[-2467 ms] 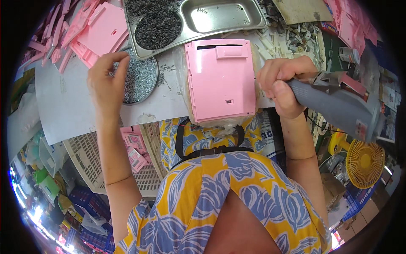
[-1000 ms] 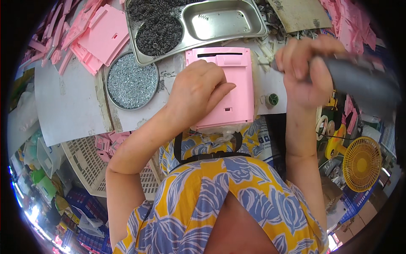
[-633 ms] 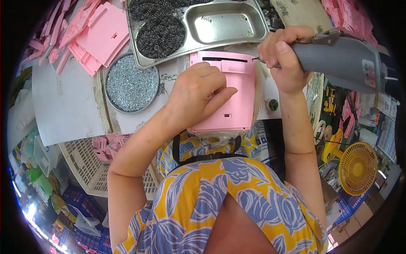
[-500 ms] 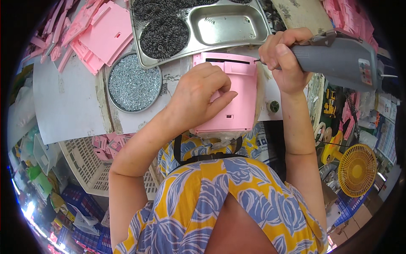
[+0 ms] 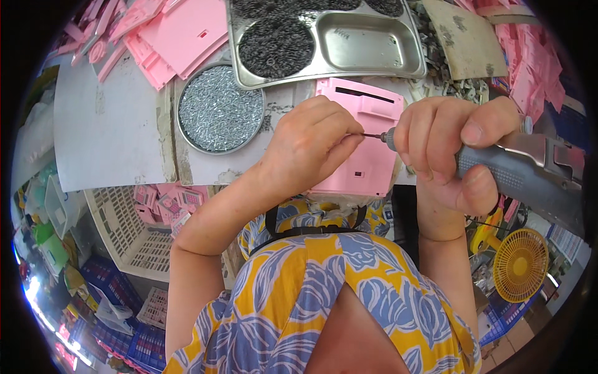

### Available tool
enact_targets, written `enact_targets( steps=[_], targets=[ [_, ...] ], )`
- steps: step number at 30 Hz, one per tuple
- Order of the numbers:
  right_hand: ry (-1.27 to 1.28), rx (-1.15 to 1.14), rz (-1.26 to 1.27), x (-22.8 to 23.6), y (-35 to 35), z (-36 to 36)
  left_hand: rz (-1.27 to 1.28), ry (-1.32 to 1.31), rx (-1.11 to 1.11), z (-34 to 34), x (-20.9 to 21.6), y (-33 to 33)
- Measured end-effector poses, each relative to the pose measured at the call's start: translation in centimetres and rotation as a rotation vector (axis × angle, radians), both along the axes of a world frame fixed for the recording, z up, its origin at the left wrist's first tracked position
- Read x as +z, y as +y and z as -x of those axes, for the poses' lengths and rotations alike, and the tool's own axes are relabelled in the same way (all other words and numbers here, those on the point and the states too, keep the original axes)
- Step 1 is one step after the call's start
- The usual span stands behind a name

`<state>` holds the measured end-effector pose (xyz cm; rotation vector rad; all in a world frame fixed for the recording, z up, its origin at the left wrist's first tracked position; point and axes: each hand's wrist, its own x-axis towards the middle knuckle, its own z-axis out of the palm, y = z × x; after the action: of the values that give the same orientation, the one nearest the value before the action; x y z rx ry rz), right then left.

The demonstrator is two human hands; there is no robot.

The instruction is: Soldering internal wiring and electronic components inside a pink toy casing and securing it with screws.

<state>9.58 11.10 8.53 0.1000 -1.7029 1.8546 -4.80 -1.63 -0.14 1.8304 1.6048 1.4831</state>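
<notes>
A pink plastic housing [image 5: 374, 165] with a long dark slot lies on the work surface in front of me. Above it, my left hand [image 5: 311, 140] pinches thumb and fingertips together at the tip of a thin driver bit. Whatever sits in that pinch is too small to make out. My right hand [image 5: 445, 140] is wrapped round a grey electric screwdriver [image 5: 520, 174], held almost level, its bit pointing left to the pinched fingers. Left of the housing stands a round dish [image 5: 219, 151] full of small silvery screws [image 5: 221, 109].
Behind the housing, a metal compartment tray [image 5: 358, 50] holds dark coil springs [image 5: 277, 50]. Pink panels [image 5: 190, 34] are piled at the far left, more pink parts [image 5: 536, 65] at the far right. A white crate [image 5: 134, 243] stands low left, a yellow fan [image 5: 520, 265] low right.
The screwdriver has swung from the housing's upper right corner down and toward me, its bit now meeting my left fingertips. My left hand has closed into a pinch. The whole view has shifted slightly.
</notes>
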Motion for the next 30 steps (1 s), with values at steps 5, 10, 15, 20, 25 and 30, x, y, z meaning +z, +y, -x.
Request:
enact_targets(
  steps=[5,10,15,20,25,30],
  targets=[
    [0.001,0.018,0.030,0.4,-0.6,1.6,-0.046,-0.003,0.080,0.5,0.0,-0.8],
    [0.004,0.020,0.036,0.1,-1.4,3.0,-0.007,0.131,0.204,1.3,0.6,-1.8],
    [0.061,-0.003,0.041,-2.8,1.3,5.4,0.176,0.333,0.484,6.5,1.0,-4.5],
    [0.065,-0.040,0.044,-5.5,2.5,6.9,0.475,0.456,0.488,8.7,0.1,-7.3],
    [0.041,-0.079,-0.043,-6.1,1.3,8.1,0.426,0.375,0.534,9.7,-0.4,-7.0],
    [0.030,-0.122,-0.214,-6.4,0.3,7.8,0.393,0.104,0.586,10.1,-0.3,-7.0]
  ],
)
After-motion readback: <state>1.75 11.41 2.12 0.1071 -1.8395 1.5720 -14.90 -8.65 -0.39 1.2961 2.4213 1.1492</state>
